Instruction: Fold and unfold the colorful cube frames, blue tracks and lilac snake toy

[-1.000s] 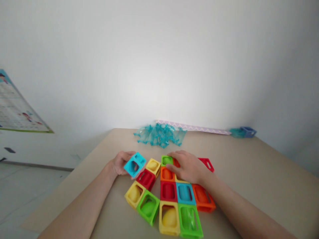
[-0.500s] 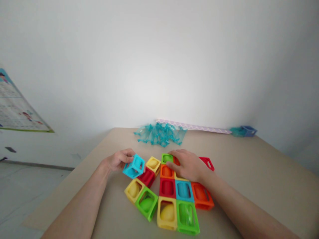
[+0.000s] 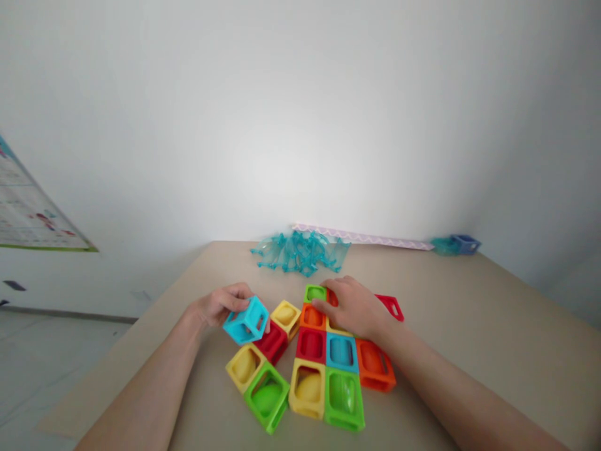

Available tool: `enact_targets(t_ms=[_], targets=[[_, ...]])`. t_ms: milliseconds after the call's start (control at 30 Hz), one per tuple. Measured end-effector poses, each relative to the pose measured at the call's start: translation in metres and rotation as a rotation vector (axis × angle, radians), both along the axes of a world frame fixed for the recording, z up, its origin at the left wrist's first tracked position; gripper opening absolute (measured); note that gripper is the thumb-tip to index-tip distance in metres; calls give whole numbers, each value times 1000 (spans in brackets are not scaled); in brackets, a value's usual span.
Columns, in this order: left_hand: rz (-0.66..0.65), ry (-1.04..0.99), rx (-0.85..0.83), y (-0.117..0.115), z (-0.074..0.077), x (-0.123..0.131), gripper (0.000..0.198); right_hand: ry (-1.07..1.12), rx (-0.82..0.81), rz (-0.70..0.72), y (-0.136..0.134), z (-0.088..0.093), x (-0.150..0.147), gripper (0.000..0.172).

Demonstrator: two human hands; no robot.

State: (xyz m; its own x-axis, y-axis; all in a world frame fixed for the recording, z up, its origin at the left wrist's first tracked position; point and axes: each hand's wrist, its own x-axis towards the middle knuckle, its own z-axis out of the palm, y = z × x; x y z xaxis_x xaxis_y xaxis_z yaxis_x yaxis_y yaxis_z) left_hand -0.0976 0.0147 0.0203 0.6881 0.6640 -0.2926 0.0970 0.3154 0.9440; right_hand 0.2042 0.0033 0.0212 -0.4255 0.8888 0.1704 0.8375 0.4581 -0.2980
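My left hand grips a light-blue open-sided cube block between thumb and fingers, tilted above a small cluster. That cluster holds a red block, two yellow blocks and a green block. To its right lies a larger flat group of coloured blocks, with a yellow block and a green block nearest me. My right hand is curled over the far part of this group, thumb by an orange block, fingers beside a small green block. The palm hides several blocks.
A red piece lies beyond my right wrist. Tangled clear teal pieces rest near the wall, before a pale patterned strip. A blue box stands at the table's far right corner.
The blue cube has shifted slightly left and turned in my left hand. The larger group has rotated a little, and its near end now lies closer to the left green block.
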Motion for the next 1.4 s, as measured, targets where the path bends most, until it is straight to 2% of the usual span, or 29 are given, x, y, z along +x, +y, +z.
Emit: enact_targets(t_ms=[100, 300, 467, 733, 933, 1100, 1300, 1400], targets=[[-5, 25, 10, 1, -2, -2, 39, -5, 16, -22, 2, -2, 0, 52], [113, 19, 59, 3, -9, 3, 36, -4, 34, -23, 3, -5, 0, 51], [206, -10, 115, 4, -8, 13, 36, -3, 45, -22, 4, -5, 0, 50], [85, -20, 145, -2, -5, 21, 45, -8, 46, -25, 4, -4, 0, 52], [199, 18, 198, 1, -11, 13, 37, -19, 34, -52, 3, -4, 0, 53], [237, 7, 253, 1, -9, 8, 35, -36, 45, -69, 6, -4, -1, 52], [429, 39, 347, 1, -8, 2, 32, -66, 46, -143, 7, -4, 1, 51], [445, 20, 372, 3, -10, 7, 36, -69, 46, -160, 7, -3, 1, 52]])
